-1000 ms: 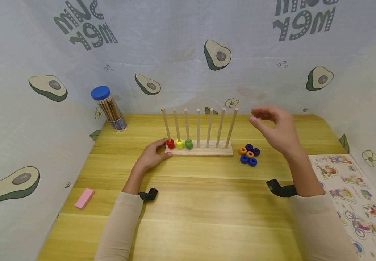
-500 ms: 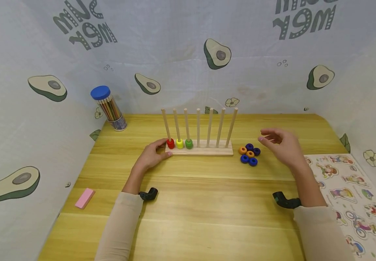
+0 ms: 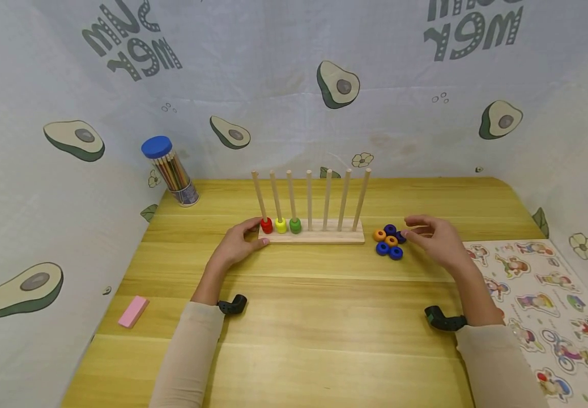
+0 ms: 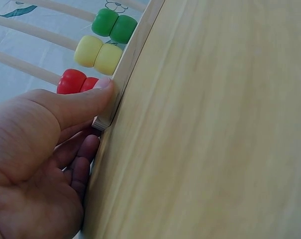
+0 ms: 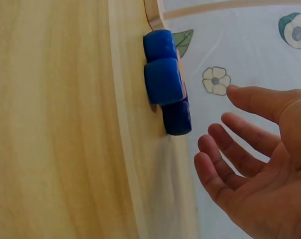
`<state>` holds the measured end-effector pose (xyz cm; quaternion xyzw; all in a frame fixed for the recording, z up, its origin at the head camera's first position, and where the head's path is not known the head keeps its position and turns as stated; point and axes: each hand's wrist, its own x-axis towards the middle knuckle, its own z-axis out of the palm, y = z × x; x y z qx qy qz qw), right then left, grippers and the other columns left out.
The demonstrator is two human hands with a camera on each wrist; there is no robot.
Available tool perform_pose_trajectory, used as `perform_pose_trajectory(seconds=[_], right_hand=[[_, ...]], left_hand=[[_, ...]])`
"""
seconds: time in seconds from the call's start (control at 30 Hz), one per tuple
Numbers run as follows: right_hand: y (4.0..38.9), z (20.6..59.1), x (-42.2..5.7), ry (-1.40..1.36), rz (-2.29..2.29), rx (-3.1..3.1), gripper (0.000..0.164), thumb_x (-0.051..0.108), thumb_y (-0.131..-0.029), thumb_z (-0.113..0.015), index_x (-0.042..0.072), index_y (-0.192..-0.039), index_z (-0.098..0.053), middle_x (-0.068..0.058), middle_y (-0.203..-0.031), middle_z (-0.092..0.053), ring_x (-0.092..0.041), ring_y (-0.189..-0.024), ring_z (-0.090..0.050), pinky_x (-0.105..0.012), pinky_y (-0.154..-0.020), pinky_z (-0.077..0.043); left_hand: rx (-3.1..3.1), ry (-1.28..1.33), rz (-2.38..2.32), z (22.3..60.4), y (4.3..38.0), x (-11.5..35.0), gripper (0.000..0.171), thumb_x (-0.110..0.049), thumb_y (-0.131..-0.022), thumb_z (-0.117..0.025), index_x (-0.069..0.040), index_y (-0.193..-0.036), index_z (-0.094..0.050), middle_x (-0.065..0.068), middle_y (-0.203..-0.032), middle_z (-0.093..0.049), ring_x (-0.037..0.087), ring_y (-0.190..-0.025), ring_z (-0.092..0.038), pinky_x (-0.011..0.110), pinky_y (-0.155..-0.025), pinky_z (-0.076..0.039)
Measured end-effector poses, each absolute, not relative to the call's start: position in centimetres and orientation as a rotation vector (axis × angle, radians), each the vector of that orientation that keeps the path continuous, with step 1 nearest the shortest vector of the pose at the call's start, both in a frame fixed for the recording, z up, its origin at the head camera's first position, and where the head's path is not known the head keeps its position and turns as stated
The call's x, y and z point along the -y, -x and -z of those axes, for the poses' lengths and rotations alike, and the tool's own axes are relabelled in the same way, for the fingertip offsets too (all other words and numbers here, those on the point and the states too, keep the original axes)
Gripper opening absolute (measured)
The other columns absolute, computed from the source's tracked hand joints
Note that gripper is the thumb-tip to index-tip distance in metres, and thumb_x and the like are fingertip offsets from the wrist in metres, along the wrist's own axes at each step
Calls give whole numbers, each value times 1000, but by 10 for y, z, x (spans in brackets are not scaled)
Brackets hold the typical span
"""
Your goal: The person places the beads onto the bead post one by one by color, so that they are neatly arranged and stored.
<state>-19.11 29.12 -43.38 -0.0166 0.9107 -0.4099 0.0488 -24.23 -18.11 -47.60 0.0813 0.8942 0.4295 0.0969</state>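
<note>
Blue beads (image 3: 383,250), right hand (image 3: 439,241) perhaps partly hiding one, printed sheet (image 3: 554,326), lidded jar (image 3: 171,171).

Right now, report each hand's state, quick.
Left hand: closed, holding the pale wooden seven-peg rack.
Right hand: open, holding nothing, near the round blue beads.

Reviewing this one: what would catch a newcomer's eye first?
Probably the pale wooden peg rack on the far half of the yellowish wooden table, with round red beads, yellow beads and green beads on its three leftmost pegs, the left hand gripping that end. Next, the cluster of blue and orange round beads right of it, near the right hand. At the back left stands a blue-lidded, clear cylindrical pencil jar.
</note>
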Motion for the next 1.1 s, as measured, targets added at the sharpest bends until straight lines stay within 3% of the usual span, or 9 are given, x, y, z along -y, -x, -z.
perform_pose_trajectory(seconds=[0.33,0.67,0.9,1.1], right_hand=[[193,441,-291,86,1235,-2706,50,30,-107,-58,1,-147,-52,-28,-146,-54,-47,-130,-55,-65,-108,-42],[196,448,-288,123,1131,-2739,43,18,-107,-56,-2,-146,-54,-29,-133,-61,-43,-119,-59,-56,-98,-50],[195,447,-285,54,1100,-2777,45,24,-106,-59,-2,-143,-57,-28,-125,-64,-40,-112,-61,-52,-92,-51],[194,445,-289,-7,1094,-2809,52,37,-107,-55,-1,-142,-57,-29,-132,-61,-44,-119,-59,-60,-98,-48]], left_hand=[[-2650,-245,-1259,475,243,182,69,-35,-95,-77,-19,-156,-48,15,-147,-58,36,-142,-49,55,-122,-34],[-2641,-236,-1260,476,242,183,70,-37,-95,-76,-20,-156,-47,14,-148,-58,35,-144,-47,55,-123,-33],[-2647,-257,-1263,474,241,183,70,-36,-95,-76,-19,-156,-47,15,-148,-58,37,-144,-46,57,-122,-33],[-2650,-263,-1254,475,241,183,70,-37,-95,-75,-19,-156,-47,15,-148,-58,37,-143,-47,56,-122,-34]])
